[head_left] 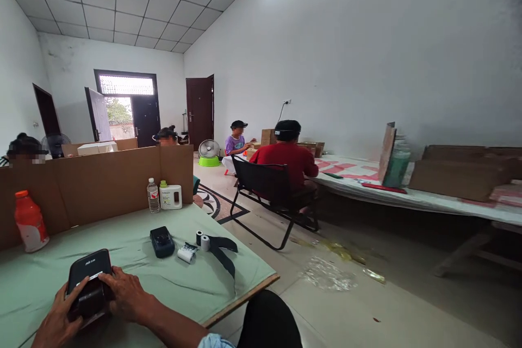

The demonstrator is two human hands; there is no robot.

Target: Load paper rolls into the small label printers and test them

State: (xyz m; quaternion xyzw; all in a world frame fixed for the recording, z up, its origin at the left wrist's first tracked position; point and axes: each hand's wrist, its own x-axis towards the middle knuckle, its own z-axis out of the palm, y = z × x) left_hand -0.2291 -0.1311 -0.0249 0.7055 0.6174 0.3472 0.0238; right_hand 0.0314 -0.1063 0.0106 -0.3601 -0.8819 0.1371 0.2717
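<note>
At the lower left, a black receipt printer (88, 269) with a white strip across its middle is held over the green-covered table. My left hand (61, 310) grips its left side, thumb on the front. From the right, my right hand (127, 294) holds the other side, with fingertips at the white strip. A smaller black device (162, 242) lies farther back on the cloth. Beside it are a loose white paper roll (187, 253), two small rolls (205, 242) standing on end, and a black strap-like strip (222, 253) curling toward the table edge.
A cardboard partition (101, 185) borders the table's far side. Before it stand an orange bottle (30, 223), a clear bottle (153, 196) and a white jug (171, 197). A person in red (281, 160) sits at another table. Clear plastic wrap (328, 273) litters the floor.
</note>
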